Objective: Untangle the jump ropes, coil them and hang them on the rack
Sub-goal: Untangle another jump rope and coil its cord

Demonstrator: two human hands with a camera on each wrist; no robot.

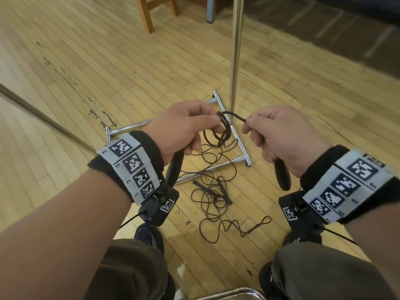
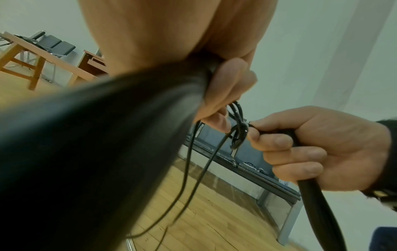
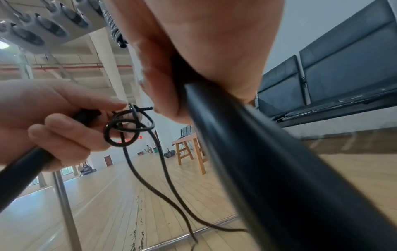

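A thin dark jump rope is knotted into small loops (image 1: 224, 128) between my hands, above the rack's chrome base (image 1: 239, 139). My left hand (image 1: 205, 120) grips a black handle (image 1: 173, 169) in its lower fingers, while thumb and forefinger pinch the knot (image 2: 238, 132). My right hand (image 1: 251, 123) grips the other black handle (image 1: 281, 176) and pinches the rope's stiff end (image 3: 148, 107) at the knot (image 3: 128, 129). Two strands (image 3: 163, 169) hang from the knot to a tangled pile of rope (image 1: 214, 198) on the wooden floor.
The rack's upright chrome pole (image 1: 236, 50) rises just behind my hands. A thin rod (image 1: 43, 120) slants across the floor at left. Wooden stool legs (image 1: 147, 14) stand far back, dark bench seats (image 3: 333, 68) to the right. My shoes (image 1: 149, 234) flank the pile.
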